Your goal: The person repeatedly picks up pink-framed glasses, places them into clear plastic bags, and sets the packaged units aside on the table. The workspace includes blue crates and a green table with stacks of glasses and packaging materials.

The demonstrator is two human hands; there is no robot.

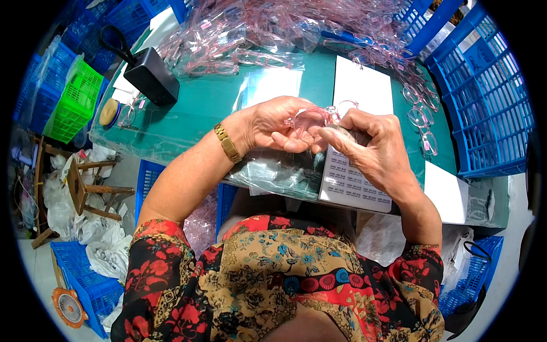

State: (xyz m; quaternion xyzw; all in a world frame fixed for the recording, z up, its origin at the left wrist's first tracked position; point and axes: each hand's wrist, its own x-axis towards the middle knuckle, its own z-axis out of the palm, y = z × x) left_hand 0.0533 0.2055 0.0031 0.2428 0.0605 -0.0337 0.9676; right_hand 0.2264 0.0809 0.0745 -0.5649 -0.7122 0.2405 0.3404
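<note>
My left hand (284,128), with a gold-coloured watch at its wrist, holds a pair of pink clear eyeglasses (310,112) above the green table top. Close against the right side of the glasses is my right hand (372,143), thumb and forefinger pinched together; what lies between them is too small to tell. Under my right hand lies a white sheet of small printed stickers (348,181). Behind it is a blank white sheet (363,83), and a clear plastic sleeve (273,85) lies behind my left hand.
Bagged pink eyeglasses (273,25) are heaped along the far side. Loose glasses (421,115) line the right, beside a blue plastic crate (487,94). A black box with a strap (151,77) and a round yellow pad (109,113) stand at left. White paper (445,192) lies near the right corner.
</note>
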